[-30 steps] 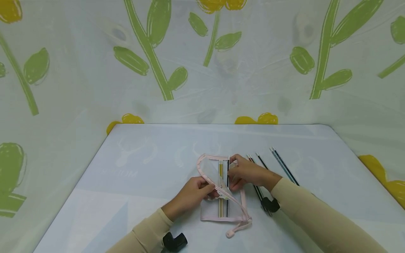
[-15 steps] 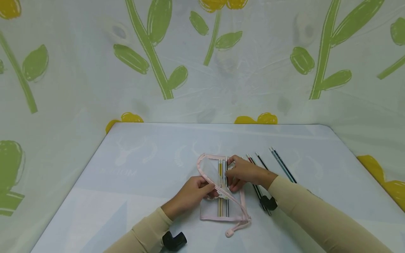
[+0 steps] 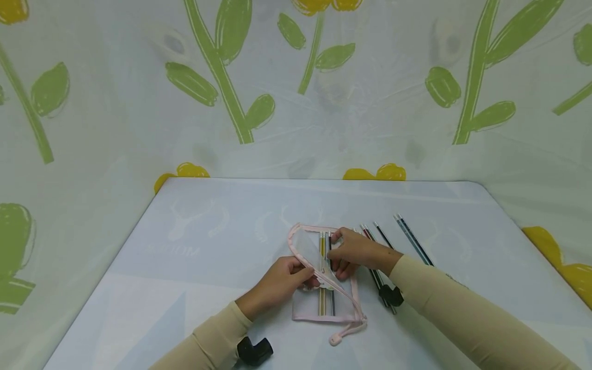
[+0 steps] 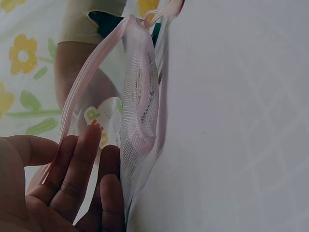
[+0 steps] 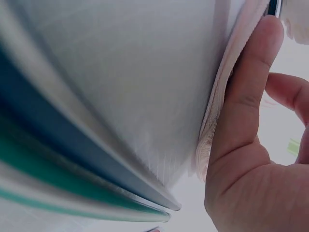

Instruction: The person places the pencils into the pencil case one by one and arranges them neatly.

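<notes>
A see-through mesh pencil pouch [image 3: 324, 319] with pink trim lies on the table, its zipped edge spread apart. My left hand [image 3: 277, 282] pinches that edge between thumb and fingers and lifts the flap; a label [image 4: 104, 118] shows beside the fingers in the left wrist view. Inside the pouch are yellow pencils [image 3: 322, 303] and, just right of them, a dark pencil [image 3: 333, 303]. My right hand [image 3: 361, 252] reaches in from the right and holds the dark pencil near its upper end. In the right wrist view a fingertip [image 5: 271, 36] meets this pencil.
Right of the pouch, several dark pencils [image 3: 375, 277] lie partly under the right wrist. Another dark pencil [image 3: 382, 235] and blue pencils [image 3: 416, 245] lie farther right, partly behind the forearm. A zipper pull [image 3: 335, 339] hangs off the pouch's near corner.
The right hand has shifted slightly left with the dark pencil, whose upper end now sits nearer the yellow ones and a little lower. The left hand keeps its place on the pouch.
</notes>
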`<act>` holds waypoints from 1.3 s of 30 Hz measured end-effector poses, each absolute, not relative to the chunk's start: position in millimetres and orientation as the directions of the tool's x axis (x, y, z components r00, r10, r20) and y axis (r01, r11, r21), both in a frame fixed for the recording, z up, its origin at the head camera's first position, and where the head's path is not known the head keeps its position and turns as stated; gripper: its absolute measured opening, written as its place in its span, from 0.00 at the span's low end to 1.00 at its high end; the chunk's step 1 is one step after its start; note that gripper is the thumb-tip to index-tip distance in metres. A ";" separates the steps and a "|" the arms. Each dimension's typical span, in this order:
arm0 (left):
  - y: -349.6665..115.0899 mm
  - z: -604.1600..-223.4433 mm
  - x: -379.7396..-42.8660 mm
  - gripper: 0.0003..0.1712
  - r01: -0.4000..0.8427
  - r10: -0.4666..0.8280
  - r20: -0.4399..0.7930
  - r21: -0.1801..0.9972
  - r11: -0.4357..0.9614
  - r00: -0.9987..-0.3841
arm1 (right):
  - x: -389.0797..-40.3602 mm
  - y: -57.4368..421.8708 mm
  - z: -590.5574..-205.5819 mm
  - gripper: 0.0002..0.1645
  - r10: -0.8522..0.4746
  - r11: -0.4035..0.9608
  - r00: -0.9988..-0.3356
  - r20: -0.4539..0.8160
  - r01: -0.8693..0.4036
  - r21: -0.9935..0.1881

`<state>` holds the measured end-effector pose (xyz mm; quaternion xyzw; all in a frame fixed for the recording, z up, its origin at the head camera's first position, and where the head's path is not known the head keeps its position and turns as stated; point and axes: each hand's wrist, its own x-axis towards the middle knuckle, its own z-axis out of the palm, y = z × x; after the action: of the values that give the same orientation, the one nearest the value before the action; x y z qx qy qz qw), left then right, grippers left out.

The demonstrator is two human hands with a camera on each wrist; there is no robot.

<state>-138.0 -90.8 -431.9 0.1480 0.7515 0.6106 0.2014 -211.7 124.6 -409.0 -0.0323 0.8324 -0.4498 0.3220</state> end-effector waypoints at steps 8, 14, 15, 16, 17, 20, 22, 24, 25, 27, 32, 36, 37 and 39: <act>-90.7 -433.5 -138.9 0.16 -0.014 0.472 -0.115 0.977 0.213 -0.874 | -210.4 125.4 -407.1 0.28 -0.333 0.599 -0.802 -0.496 0.227 -0.768; -90.1 -433.1 -139.0 0.16 -0.024 0.467 -0.124 0.977 0.213 -0.876 | -206.6 132.9 -400.0 0.21 -0.322 0.575 -0.839 -0.439 0.195 -0.794; -90.0 -433.0 -139.0 0.16 -0.025 0.466 -0.123 0.977 0.211 -0.876 | -205.6 134.5 -397.8 0.19 -0.323 0.570 -0.846 -0.424 0.184 -0.801; -89.9 -433.0 -139.0 0.16 -0.026 0.466 -0.124 0.977 0.211 -0.876 | -204.5 136.2 -396.2 0.16 -0.323 0.569 -0.854 -0.407 0.168 -0.805; -89.8 -433.0 -138.9 0.16 -0.027 0.466 -0.125 0.977 0.211 -0.876 | -203.2 137.7 -394.3 0.15 -0.324 0.571 -0.863 -0.388 0.149 -0.807; -89.7 -432.6 -138.8 0.16 -0.027 0.464 -0.126 0.976 0.214 -0.877 | -197.9 142.2 -388.4 0.11 -0.330 0.571 -0.889 -0.319 0.081 -0.817; -89.7 -432.5 -138.7 0.16 -0.027 0.464 -0.127 0.976 0.216 -0.877 | -193.4 145.6 -385.0 0.10 -0.336 0.570 -0.904 -0.266 0.030 -0.821; -89.6 -432.4 -138.6 0.16 -0.026 0.463 -0.126 0.976 0.217 -0.878 | -188.3 148.8 -382.0 0.10 -0.336 0.565 -0.918 -0.209 -0.019 -0.825; -89.6 -432.4 -138.7 0.16 -0.025 0.462 -0.126 0.976 0.218 -0.878 | -185.7 150.4 -381.1 0.10 -0.333 0.570 -0.926 -0.179 -0.046 -0.820; -89.5 -432.5 -138.7 0.16 -0.024 0.462 -0.125 0.976 0.218 -0.878 | -180.6 153.5 -380.3 0.09 -0.324 0.579 -0.938 -0.122 -0.095 -0.810; -90.1 -432.4 -138.6 0.15 -0.019 0.458 -0.122 0.974 0.225 -0.881 | -170.3 159.8 -381.4 0.05 -0.288 0.629 -0.957 0.041 -0.221 -0.745; -90.4 -432.2 -137.9 0.15 -0.016 0.457 -0.123 0.973 0.230 -0.881 | -165.7 164.1 -383.5 0.02 -0.268 0.699 -0.952 0.146 -0.296 -0.651; -90.3 -432.2 -137.9 0.15 -0.016 0.458 -0.123 0.973 0.230 -0.881 | -164.9 165.3 -383.8 0.02 -0.263 0.714 -0.951 0.162 -0.305 -0.630; -90.1 -432.3 -137.7 0.15 -0.013 0.460 -0.119 0.974 0.228 -0.880 | -164.2 167.9 -384.7 0.02 -0.254 0.743 -0.952 0.174 -0.307 -0.595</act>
<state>-137.7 -90.1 -432.3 0.1475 0.7586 0.6036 0.1960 -164.2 167.9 -384.7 -0.1503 0.9327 -0.3254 -0.0408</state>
